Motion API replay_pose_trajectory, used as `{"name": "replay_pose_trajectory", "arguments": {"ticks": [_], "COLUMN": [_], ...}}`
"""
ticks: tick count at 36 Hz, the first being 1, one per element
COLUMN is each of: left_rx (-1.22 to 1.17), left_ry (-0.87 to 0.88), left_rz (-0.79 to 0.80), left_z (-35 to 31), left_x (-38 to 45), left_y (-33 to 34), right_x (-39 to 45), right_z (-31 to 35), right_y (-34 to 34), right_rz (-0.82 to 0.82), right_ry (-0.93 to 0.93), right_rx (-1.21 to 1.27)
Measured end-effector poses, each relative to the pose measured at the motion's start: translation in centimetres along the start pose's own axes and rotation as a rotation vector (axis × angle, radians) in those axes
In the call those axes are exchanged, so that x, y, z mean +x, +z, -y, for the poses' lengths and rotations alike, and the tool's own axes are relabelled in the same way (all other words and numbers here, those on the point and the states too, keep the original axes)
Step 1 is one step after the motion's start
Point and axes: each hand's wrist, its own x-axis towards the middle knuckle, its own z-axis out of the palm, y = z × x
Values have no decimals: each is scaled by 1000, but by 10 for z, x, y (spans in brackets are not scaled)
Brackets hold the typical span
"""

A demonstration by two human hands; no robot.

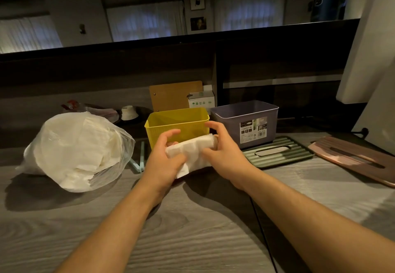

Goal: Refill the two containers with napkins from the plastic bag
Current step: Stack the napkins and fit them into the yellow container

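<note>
Spreading across the lower half of the frame, the grey wood-grain table (192, 240) carries everything the task needs. At centre left lies the clear plastic bag stuffed with white napkins (74, 150), on its side, with what seems to be its mouth turned toward the middle, though the folds make that hard to read. Right of centre stands the open grey-purple rectangular plastic container (245, 120), and just beside it to the left, nearly touching, the open yellow ribbed plastic container (177, 124); both look empty from here.

Directly in front of the yellow container, the small stack of white napkins (190, 153) is held between both hands, its long axis running left to right, roughly parallel to that container's long side. The left hand (164, 157) grips the stack's left end, fingers curled over the top; the right hand (220, 150) pinches the right end. The yellow opening sits just beyond and above the stack, so I judge the next move a short lift forward and down into it.
</note>
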Motion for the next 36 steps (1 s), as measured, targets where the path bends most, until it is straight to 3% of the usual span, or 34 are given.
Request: {"name": "replay_pose_trajectory", "arguments": {"ticks": [6, 13, 20, 26, 29, 32, 36], "left_rx": [38, -77, -428, -544, -578, -528, -465], "left_ry": [-114, -88, -178, -205, -204, -180, -161], "left_rz": [207, 67, 21, 53, 100, 126, 150], "left_z": [-3, -7, -8, -7, -7, -5, -1], "left_x": [-3, -4, -3, -3, 0, 1, 2], "left_y": [-2, 0, 6, 7, 5, 3, 3], "right_x": [6, 6, 3, 0, 16, 46, 91], "right_z": [2, 4, 9, 24, 39, 52, 53], "right_y": [-9, -2, -2, -10, -28, -59, -95], "right_rz": [-103, 26, -52, -55, -160, -259, -253], "right_ry": [-33, 85, 33, -61, -108, -50, 141], "right_rx": [292, 300, 155, 53, 60, 22, -60]}}
